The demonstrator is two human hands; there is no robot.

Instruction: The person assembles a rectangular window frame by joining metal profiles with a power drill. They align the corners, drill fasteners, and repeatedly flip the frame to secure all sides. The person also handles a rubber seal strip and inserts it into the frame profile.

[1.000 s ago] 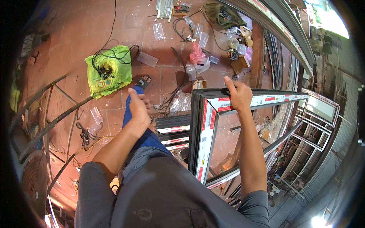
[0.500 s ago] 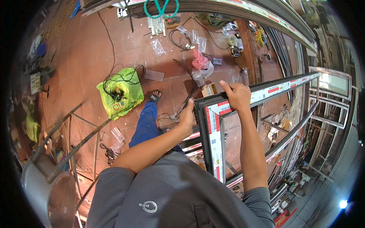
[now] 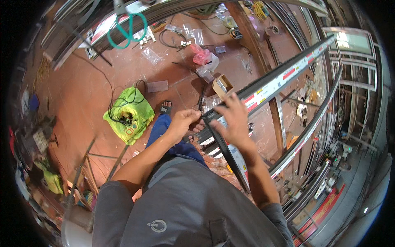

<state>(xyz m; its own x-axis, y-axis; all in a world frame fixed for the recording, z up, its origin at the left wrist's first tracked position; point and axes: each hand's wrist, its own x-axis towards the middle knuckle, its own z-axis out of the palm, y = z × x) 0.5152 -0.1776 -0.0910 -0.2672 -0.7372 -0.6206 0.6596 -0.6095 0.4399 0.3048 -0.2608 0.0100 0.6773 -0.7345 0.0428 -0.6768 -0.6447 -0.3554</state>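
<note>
Head | left hand (image 3: 184,123): fingertips together by frame (image 3: 267,90) corner | right hand (image 3: 233,122): fingers spread, earlier clamped

A hand could pass freely over the tiled floor (image 3: 80,107) left of the green bag (image 3: 142,117), but between that bag and the near corner of the dark frame (image 3: 267,92), a sandalled foot (image 3: 166,108) and the left hand (image 3: 184,122) stand in the way. The right hand (image 3: 233,121) and its forearm (image 3: 261,173) block the frame's near end, leaving more room inside toward its far end. Along its upper edge, a cardboard box (image 3: 222,86) narrows the gap toward the pink bag (image 3: 200,54).
</note>
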